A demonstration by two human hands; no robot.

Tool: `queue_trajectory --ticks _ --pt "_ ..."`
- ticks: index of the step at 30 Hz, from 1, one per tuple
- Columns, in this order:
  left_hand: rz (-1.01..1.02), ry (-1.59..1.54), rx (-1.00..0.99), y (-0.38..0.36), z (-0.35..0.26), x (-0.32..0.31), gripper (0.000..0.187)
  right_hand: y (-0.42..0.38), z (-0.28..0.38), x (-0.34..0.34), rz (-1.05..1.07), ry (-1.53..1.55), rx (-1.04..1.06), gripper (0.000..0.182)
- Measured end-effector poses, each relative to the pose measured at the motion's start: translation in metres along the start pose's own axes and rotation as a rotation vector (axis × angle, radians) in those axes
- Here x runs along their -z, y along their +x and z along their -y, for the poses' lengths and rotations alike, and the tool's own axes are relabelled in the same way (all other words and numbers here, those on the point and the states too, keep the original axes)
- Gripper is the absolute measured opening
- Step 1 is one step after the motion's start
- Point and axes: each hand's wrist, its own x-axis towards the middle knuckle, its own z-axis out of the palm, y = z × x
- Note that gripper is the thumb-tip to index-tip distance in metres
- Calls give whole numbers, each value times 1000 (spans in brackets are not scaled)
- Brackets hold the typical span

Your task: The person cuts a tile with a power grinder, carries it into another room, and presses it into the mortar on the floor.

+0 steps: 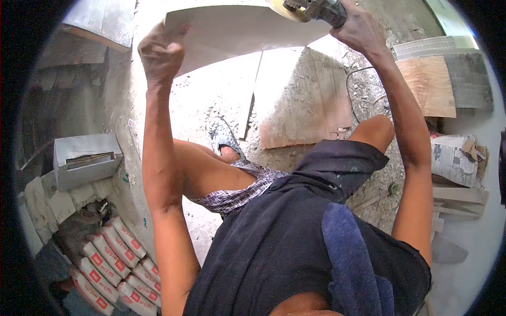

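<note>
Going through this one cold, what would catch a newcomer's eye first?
Probably the disc tool at the top, gripped in the right hand, its disc at the edge of a large pale sheet that the left hand holds at its left end. Next, the red-marked bags stacked at lower left, and the blue cloth over the right shoulder.

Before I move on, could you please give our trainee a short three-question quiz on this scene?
1. Multiple choice: what does the right hand grip?
A) a hammer
B) an angle grinder
C) a trowel
2. True or false: the stacked bags with red print lie on the person's left side.
3. Short answer: what does the left hand hold by its edge?

Key: 1. B; 2. True; 3. The large grey panel.
</note>
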Motion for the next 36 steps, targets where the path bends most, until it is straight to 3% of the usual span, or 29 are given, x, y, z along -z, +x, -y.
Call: queue_trajectory --ticks 3,8,12,14,17,20,24,26,30,32,36 --pt "-27 128 -57 1 1 1 36 -2 -8 -2 -16 -6 9 35" --pt "42 253 92 1 4 4 16 3 -35 -15 -36 -19 30 34" --pt "-18 130 26 2 4 0 15 5 -43 -15 24 -38 -43 37" --pt "14 76 158 2 -3 2 15 6 -50 -17 52 -66 -56 39" --pt "7 201 33 2 11 2 19 9 -66 -26 23 -97 -33 41" --pt "-31 90 54 1 11 0 20 9 -67 -24 62 -154 -115 41" --pt "7 166 66 1 17 3 19 10 -80 -30 70 -140 -128 42" --pt "51 1172 -492 1 34 6 19 11 -83 -31 53 -155 -120 42" --pt "44 806 -323 2 28 5 18 12 -89 -35 48 -134 -134 42" --pt "17 231 142 1 2 4 17 13 -90 -35 76 -140 -183 41" --pt "-10 263 -11 -2 24 2 15 18 -109 -45 51 -145 -168 41"
